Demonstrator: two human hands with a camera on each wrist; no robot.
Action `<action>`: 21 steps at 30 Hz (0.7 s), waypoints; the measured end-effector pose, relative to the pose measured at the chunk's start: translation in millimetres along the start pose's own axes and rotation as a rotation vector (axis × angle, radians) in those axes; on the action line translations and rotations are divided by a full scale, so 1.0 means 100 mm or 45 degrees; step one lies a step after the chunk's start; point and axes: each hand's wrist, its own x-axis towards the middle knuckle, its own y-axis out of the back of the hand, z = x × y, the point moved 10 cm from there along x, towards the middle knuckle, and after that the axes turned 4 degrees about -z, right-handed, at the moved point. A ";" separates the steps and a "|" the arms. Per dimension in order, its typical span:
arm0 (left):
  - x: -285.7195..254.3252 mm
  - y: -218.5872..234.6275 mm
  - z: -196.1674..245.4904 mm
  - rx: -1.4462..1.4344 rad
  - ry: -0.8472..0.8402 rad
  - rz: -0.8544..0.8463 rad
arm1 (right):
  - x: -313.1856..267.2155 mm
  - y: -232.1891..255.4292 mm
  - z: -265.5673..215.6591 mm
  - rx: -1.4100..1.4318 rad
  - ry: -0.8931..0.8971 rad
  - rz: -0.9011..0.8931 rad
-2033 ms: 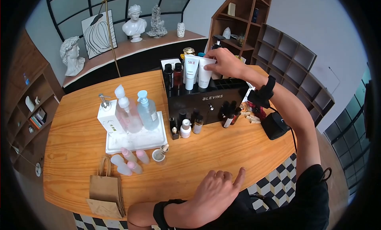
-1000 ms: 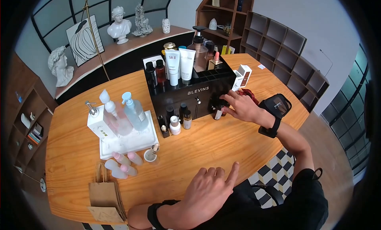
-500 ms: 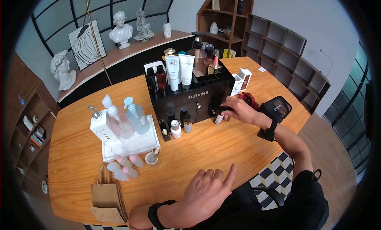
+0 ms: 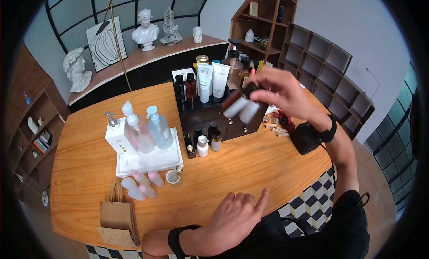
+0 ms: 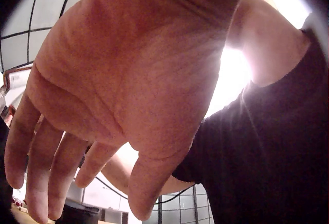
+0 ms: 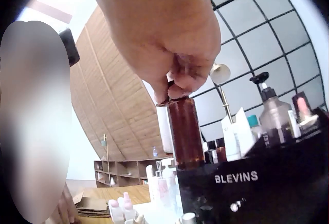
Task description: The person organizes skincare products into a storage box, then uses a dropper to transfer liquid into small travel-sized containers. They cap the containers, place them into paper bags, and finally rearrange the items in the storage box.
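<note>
My right hand [image 4: 286, 91] pinches two small brown glass bottles by their dark caps, in front of the black organizer box [image 4: 208, 114]. Motion blurs both bottles in the head view; the right wrist view shows one brown bottle [image 6: 186, 131] beside another with a white label [image 6: 164, 129]. On the organizer's top stand two white tubes, one a tube marked SK-II [image 4: 204, 82], next to dark-capped bottles [image 4: 191, 87]. Low over the table's front edge, my left hand [image 4: 234, 221] holds nothing; its fingers [image 5: 38, 167] hang relaxed, the index finger stretched out.
Several small bottles [image 4: 202, 146] stand before the organizer. Leftward, a white tray [image 4: 149, 163] carries pump bottles [image 4: 159, 127], with pink-capped bottles [image 4: 147, 190] and paper bags [image 4: 118, 214] nearer. A black pouch [image 4: 305, 137] and a dark red bundle [image 4: 286, 120] lie right.
My right hand went from a white tube on the organizer down to the two brown bottles at its front right. They are now lifted off the table, moved up and left. My left hand stayed put.
</note>
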 end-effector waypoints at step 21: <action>0.00 0.00 0.03 0.077 -0.031 0.068 | 0.93 -0.73 0.76 -0.521 0.117 -0.317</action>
